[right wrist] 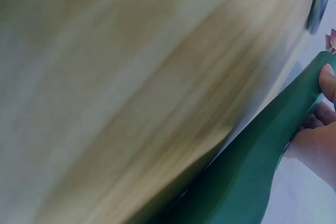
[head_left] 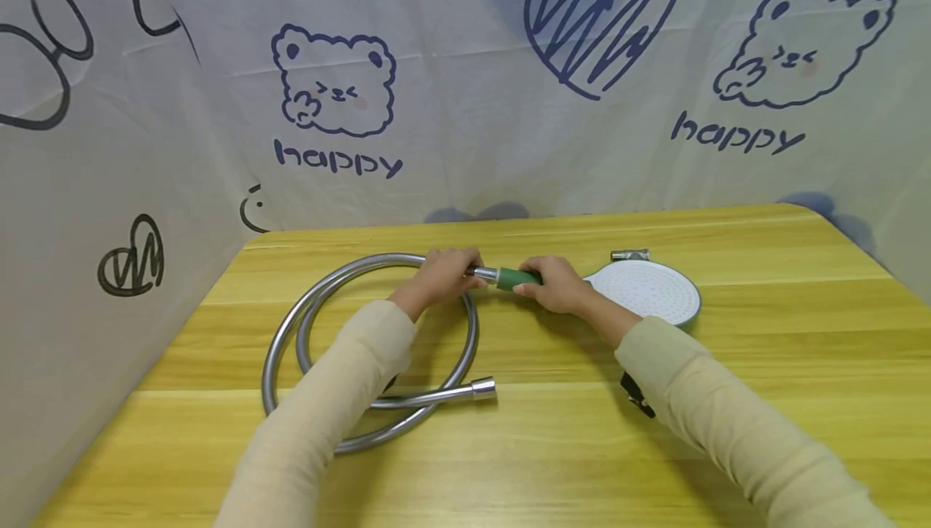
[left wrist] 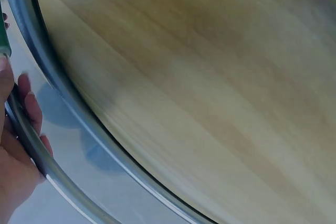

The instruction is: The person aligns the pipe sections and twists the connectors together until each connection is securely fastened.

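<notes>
In the head view my left hand (head_left: 447,271) grips the chrome end of a coiled metal shower hose (head_left: 271,358). That end meets the green handle of a shower head (head_left: 647,289), which my right hand (head_left: 554,284) holds. The shower head's round white spray face points up. In the left wrist view the fingers (left wrist: 32,106) curl round the hose beside the green handle's tip. The right wrist view has the thumb and fingers round the green handle (right wrist: 278,124). The hose's other chrome end (head_left: 483,388) lies loose on the table, pointing right.
A small chrome fitting (head_left: 629,255) lies behind the shower head. The wooden table (head_left: 545,463) reaches back to a white cloth wall (head_left: 465,107) with drawings on it. Another cloth side stands at the left.
</notes>
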`<state>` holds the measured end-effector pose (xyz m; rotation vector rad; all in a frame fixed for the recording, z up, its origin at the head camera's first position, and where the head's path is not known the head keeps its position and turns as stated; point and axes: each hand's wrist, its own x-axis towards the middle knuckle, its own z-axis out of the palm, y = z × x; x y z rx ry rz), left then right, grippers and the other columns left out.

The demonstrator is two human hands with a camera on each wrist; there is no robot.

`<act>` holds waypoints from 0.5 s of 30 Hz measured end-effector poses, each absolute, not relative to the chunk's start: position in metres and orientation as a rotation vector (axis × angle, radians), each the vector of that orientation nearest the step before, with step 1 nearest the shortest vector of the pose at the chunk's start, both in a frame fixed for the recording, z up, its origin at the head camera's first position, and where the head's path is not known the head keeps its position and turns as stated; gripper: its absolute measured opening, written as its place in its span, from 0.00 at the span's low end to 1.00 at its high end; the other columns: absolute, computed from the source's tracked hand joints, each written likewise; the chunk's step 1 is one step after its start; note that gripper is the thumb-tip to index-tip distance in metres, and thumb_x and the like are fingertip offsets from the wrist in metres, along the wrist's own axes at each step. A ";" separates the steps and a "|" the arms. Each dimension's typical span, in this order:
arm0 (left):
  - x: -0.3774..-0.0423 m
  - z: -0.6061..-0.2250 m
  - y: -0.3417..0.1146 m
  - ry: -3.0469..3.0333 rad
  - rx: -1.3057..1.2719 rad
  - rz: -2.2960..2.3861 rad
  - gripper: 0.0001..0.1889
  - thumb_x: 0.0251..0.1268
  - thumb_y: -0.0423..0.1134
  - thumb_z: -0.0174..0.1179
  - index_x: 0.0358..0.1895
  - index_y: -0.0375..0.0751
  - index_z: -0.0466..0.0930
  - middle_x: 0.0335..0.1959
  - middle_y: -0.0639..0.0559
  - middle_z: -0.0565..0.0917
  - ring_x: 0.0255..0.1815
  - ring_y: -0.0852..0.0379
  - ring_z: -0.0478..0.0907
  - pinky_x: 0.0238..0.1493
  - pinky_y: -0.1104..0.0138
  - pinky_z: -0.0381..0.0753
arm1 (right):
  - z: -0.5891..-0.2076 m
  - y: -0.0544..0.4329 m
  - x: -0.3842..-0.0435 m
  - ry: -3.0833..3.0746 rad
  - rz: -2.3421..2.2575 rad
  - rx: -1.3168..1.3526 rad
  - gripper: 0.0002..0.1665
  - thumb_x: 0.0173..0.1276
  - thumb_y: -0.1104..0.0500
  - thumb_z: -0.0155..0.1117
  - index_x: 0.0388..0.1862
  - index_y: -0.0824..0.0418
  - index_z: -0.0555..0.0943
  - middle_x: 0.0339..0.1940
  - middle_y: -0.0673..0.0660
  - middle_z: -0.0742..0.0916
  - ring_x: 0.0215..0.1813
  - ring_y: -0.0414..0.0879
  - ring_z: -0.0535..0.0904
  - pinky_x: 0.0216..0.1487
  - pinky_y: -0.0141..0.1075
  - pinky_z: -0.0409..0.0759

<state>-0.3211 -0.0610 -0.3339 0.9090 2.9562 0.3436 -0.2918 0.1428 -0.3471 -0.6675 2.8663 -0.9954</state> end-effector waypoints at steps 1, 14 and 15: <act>-0.321 -0.334 -0.061 2.958 0.919 0.339 0.13 0.63 0.47 0.58 0.43 0.42 0.75 0.36 0.51 0.83 0.34 0.55 0.76 0.44 0.60 0.68 | -0.347 0.143 -0.292 2.866 -0.993 -0.669 0.18 0.67 0.60 0.59 0.49 0.72 0.77 0.42 0.66 0.84 0.37 0.50 0.76 0.42 0.41 0.74; -0.321 -0.332 -0.061 2.865 0.955 0.454 0.14 0.66 0.43 0.55 0.47 0.37 0.78 0.39 0.47 0.83 0.37 0.52 0.76 0.43 0.62 0.62 | -0.348 0.142 -0.292 2.869 -0.976 -0.672 0.19 0.67 0.59 0.59 0.50 0.72 0.77 0.42 0.66 0.83 0.38 0.51 0.76 0.42 0.42 0.75; -0.321 -0.333 -0.062 2.862 0.961 0.460 0.14 0.67 0.43 0.54 0.46 0.37 0.79 0.39 0.47 0.84 0.37 0.52 0.76 0.42 0.63 0.62 | -0.348 0.143 -0.292 2.869 -0.977 -0.673 0.18 0.67 0.59 0.59 0.49 0.72 0.77 0.42 0.66 0.84 0.38 0.51 0.77 0.42 0.42 0.75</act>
